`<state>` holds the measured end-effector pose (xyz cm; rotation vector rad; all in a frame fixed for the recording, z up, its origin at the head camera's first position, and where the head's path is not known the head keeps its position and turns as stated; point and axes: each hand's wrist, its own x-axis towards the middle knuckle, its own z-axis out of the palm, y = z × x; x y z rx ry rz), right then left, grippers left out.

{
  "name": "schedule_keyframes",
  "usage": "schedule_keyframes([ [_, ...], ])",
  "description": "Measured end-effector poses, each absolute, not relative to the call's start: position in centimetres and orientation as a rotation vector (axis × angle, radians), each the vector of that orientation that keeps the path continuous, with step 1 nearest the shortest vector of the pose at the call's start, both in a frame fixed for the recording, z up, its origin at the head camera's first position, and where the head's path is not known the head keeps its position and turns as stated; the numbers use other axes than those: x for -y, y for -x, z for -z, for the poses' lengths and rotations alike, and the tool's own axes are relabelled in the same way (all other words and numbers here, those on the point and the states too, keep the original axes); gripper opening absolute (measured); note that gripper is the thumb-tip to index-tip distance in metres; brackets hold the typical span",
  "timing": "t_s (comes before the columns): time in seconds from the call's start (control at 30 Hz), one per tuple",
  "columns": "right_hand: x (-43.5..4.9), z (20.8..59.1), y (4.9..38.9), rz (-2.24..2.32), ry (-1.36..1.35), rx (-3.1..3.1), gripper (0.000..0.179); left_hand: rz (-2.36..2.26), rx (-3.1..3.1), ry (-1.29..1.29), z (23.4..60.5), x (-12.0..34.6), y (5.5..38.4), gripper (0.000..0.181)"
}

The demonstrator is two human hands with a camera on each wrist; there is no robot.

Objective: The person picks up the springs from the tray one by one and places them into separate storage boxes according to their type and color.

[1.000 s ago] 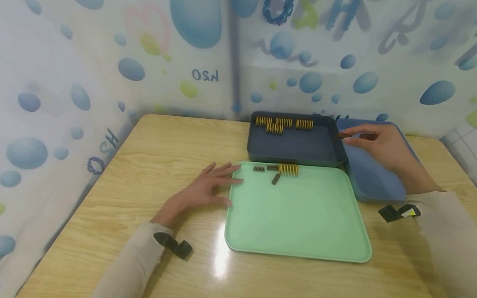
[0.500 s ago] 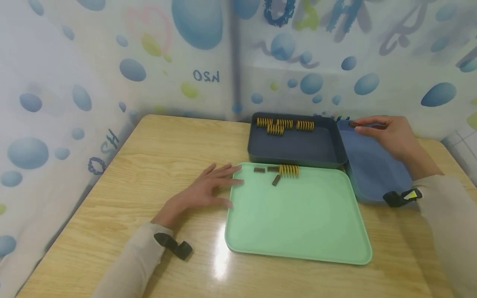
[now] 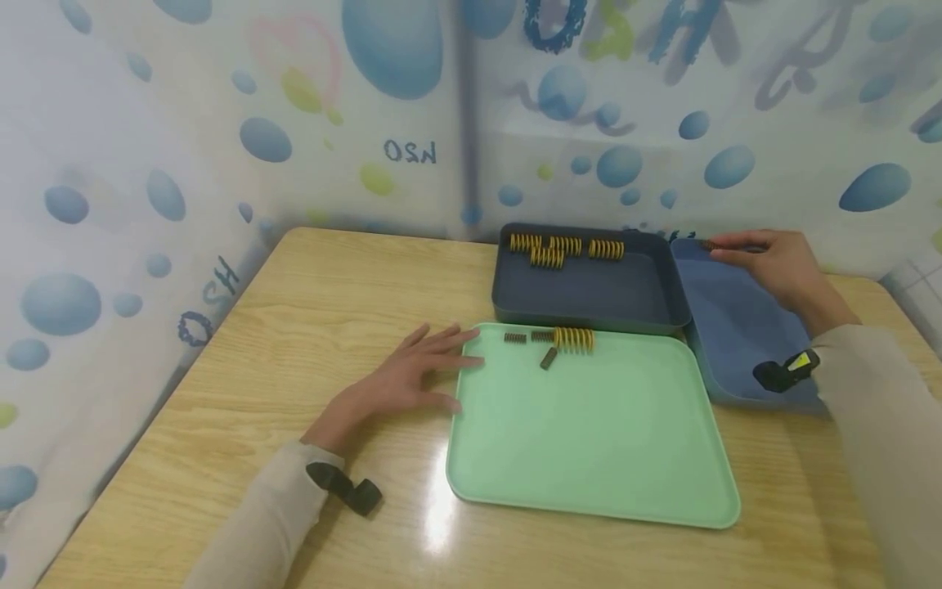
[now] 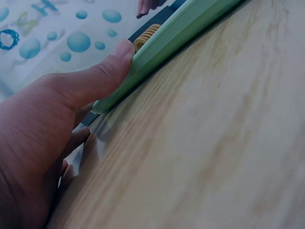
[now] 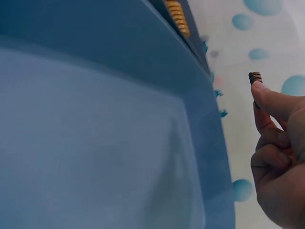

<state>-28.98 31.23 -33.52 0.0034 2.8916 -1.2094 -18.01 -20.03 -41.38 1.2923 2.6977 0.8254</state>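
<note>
Above the far left corner of the blue tray [image 3: 751,327], my right hand [image 3: 783,266] pinches a small dark coil spring [image 5: 256,77] between thumb and forefinger. My left hand [image 3: 397,376] lies with spread fingers at the left rim of the green tray [image 3: 596,433]; in the left wrist view its thumb [image 4: 121,55] touches that rim. Inside the green tray, along the far side, lie a yellow spring [image 3: 573,339] and small dark springs, among them one [image 3: 515,338] at the left and one [image 3: 549,358] set aslant.
Behind the green tray stands a dark grey tray [image 3: 589,294] with several yellow springs [image 3: 607,249] near its far wall. The blue tray adjoins its right side. A patterned wall covering [image 3: 412,188] rises behind the wooden table [image 3: 353,278].
My right hand has moved right and away from me, from the dark tray's right edge to the blue tray's far corner, still pinching the small spring. The left hand has stayed put.
</note>
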Motion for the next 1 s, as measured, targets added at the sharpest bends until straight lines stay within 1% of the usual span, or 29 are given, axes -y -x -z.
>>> schedule_keyframes([
  [0.13,-31.7,34.4,29.7,1.155,-0.009,-2.890,0.051,-0.832,-2.699,-1.298,41.4,20.1,17.9,0.065],
  [0.37,-31.9,35.5,30.5,1.087,-0.034,-2.852,0.061,-0.823,-2.708,-1.302,41.5,20.2,17.9,0.065],
  [0.53,-31.7,35.8,30.9,1.087,-0.050,-2.826,0.065,-0.824,-2.708,-1.306,41.6,20.2,17.9,0.065],
  [0.77,-32.2,36.8,31.6,1.127,-0.065,-2.769,0.068,-0.814,-2.710,-1.297,41.6,20.1,18.0,0.065],
  [1.0,-32.5,37.9,32.2,1.056,-0.052,-2.755,0.070,-0.825,-2.703,-1.296,41.5,20.1,18.0,0.065],
])
